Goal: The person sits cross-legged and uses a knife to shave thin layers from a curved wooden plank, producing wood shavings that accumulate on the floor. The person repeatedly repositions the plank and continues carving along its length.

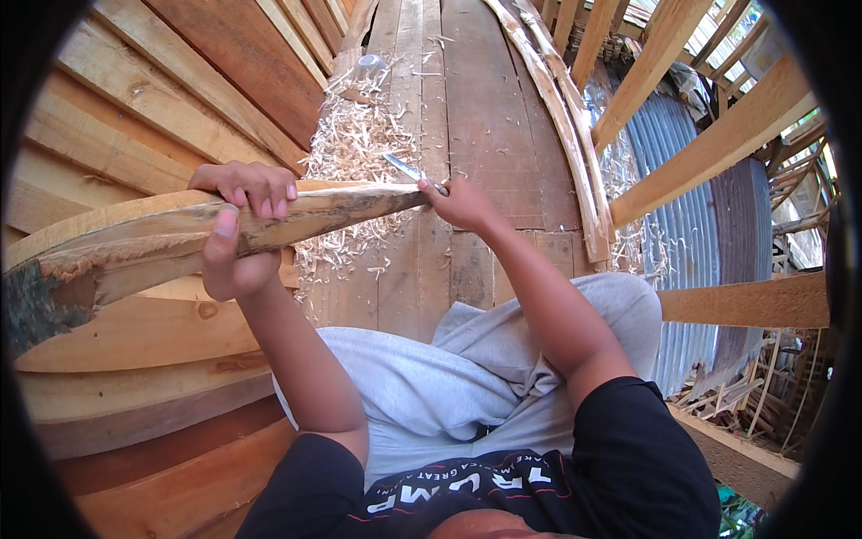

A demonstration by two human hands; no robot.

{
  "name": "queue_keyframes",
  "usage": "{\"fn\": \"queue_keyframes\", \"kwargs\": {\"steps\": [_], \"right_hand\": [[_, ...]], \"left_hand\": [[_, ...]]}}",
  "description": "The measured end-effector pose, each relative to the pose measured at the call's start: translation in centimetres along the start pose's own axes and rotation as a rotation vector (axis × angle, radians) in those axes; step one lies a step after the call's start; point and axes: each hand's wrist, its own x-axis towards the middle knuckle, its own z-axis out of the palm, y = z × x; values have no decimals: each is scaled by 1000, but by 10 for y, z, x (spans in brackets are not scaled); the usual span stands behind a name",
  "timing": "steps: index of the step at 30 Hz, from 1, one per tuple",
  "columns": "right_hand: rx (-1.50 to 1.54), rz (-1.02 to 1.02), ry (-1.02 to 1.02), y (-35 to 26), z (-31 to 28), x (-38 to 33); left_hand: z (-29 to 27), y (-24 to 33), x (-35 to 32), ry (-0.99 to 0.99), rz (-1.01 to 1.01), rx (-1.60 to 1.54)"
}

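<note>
A long, tapering piece of wood [314, 214] lies across in front of me, its thick, bark-covered end at the far left. My left hand [241, 225] grips it near the middle, fingers over the top and thumb on the near side. At its thin right end, my right hand [458, 203] is closed around the handle of a knife [404, 167]. The blade points up and to the left, beside the wood's narrow tip. Most of the knife's handle is hidden in my fingers.
Curled wood shavings [359, 135] cover part of the plank floor [485, 108], with a small clear cup [369, 65] among them. Sawn boards [135, 332] line the left. Two long peeled poles [561, 117] lie to the right, before wooden posts [709, 144] and corrugated metal sheets [673, 180].
</note>
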Motion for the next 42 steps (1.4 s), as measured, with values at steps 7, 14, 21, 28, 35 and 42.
{"fn": "queue_keyframes", "kwargs": {"steps": [7, 14, 21, 28, 35, 42], "right_hand": [[388, 138, -57, 24, 22, 15], [740, 348, -363, 15, 10, 11], [943, 444, -588, 13, -1, 15], [1613, 401, 75, 37, -12, 35], [954, 214, 381, 35, -11, 44], [268, -143, 147, 11, 4, 24]], "left_hand": [[5, -2, 1, -8, 6, 11], [7, -4, 0, -3, 9, 10], [7, -2, 1, -28, 14, 21], [4, -2, 1, -11, 11, 16], [9, -4, 1, 18, -3, -30], [16, -2, 0, -1, 11, -13]]}}
